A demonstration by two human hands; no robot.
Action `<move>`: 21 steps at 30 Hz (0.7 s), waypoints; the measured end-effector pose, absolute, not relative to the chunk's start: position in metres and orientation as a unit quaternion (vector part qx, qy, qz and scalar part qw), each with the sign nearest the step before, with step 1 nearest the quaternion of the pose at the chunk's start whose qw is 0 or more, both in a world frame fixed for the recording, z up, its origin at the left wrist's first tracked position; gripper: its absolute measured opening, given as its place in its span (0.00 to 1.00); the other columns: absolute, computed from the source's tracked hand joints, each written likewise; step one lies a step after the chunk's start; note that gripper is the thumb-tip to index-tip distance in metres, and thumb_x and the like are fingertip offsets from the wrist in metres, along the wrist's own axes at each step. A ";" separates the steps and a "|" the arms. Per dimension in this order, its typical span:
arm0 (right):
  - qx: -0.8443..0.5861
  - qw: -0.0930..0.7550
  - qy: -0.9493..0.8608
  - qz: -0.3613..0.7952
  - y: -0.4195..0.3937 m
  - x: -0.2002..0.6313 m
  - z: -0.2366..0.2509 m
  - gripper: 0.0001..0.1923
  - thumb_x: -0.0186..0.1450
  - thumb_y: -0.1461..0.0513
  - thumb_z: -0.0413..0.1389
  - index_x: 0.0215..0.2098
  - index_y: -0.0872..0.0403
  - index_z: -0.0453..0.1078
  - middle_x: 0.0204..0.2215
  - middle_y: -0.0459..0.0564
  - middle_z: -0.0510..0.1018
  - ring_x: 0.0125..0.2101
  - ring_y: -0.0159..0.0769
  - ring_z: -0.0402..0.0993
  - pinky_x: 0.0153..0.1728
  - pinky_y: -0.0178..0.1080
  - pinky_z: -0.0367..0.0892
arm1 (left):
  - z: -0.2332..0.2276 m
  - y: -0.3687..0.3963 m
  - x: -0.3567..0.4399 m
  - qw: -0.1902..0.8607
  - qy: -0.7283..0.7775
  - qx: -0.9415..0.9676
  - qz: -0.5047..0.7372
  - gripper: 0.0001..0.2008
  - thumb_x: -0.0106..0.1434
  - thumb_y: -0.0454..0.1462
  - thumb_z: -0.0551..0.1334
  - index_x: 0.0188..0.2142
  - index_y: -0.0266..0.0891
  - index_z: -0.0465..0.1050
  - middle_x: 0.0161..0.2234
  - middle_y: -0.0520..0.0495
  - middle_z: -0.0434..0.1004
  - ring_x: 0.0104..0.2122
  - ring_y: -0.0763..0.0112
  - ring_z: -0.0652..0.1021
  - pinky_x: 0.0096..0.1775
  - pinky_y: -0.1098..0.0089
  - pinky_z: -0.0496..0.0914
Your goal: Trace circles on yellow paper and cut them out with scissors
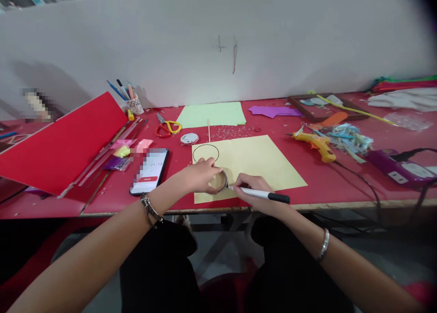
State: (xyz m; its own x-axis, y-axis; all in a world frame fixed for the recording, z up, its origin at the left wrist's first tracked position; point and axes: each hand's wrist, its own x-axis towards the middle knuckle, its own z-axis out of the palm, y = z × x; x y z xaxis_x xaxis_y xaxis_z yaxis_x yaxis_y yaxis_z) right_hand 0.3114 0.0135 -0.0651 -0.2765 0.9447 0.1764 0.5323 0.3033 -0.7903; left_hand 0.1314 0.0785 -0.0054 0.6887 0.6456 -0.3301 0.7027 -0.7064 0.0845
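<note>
A pale yellow paper sheet lies on the red table, with one black circle drawn near its far left corner. My left hand presses a small round lid-like object flat on the sheet's near left part. My right hand holds a white marker with a black cap, its tip touching the round object's right edge.
A phone lies left of the sheet. Red board, scissors, tape roll, pen cup, green paper, purple paper, yellow glue gun with cord, and a purple device surround it.
</note>
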 end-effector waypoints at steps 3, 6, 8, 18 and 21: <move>-0.497 0.320 -0.746 0.308 0.010 0.309 -0.065 0.05 0.59 0.65 0.50 0.25 0.53 0.62 0.18 0.41 0.68 0.18 0.29 0.63 0.21 0.31 0.57 | -0.006 0.078 0.131 0.106 0.374 0.911 -0.136 0.30 0.52 0.44 0.63 0.54 0.39 0.63 0.49 0.38 0.63 0.44 0.58 0.67 0.40 0.65 0.67; -0.484 0.308 -0.754 0.319 0.008 0.307 -0.065 0.05 0.59 0.65 0.50 0.26 0.53 0.63 0.19 0.41 0.69 0.19 0.29 0.65 0.22 0.31 0.58 | -0.008 0.078 0.130 0.103 0.375 0.911 -0.138 0.30 0.52 0.44 0.62 0.54 0.39 0.62 0.49 0.38 0.63 0.45 0.59 0.67 0.41 0.66 0.66; -0.474 0.311 -0.759 0.321 0.007 0.305 -0.066 0.05 0.60 0.66 0.50 0.26 0.53 0.63 0.19 0.41 0.69 0.20 0.29 0.66 0.23 0.31 0.58 | -0.008 0.078 0.130 0.099 0.374 0.911 -0.142 0.30 0.52 0.45 0.62 0.54 0.40 0.62 0.49 0.39 0.63 0.45 0.59 0.67 0.42 0.66 0.66; -0.461 0.312 -0.779 0.290 0.004 0.291 -0.067 0.06 0.59 0.66 0.50 0.25 0.54 0.63 0.19 0.42 0.69 0.20 0.29 0.65 0.23 0.31 0.59 | -0.007 0.076 0.128 0.090 0.370 0.913 -0.143 0.31 0.54 0.46 0.61 0.56 0.39 0.60 0.51 0.38 0.62 0.46 0.58 0.67 0.43 0.66 0.66; -0.455 0.317 -0.787 0.271 0.003 0.284 -0.069 0.06 0.60 0.66 0.50 0.25 0.54 0.64 0.21 0.43 0.71 0.21 0.29 0.67 0.23 0.30 0.60 | -0.005 0.075 0.129 0.088 0.370 0.913 -0.150 0.31 0.54 0.46 0.61 0.56 0.38 0.61 0.51 0.37 0.62 0.46 0.56 0.67 0.42 0.65 0.66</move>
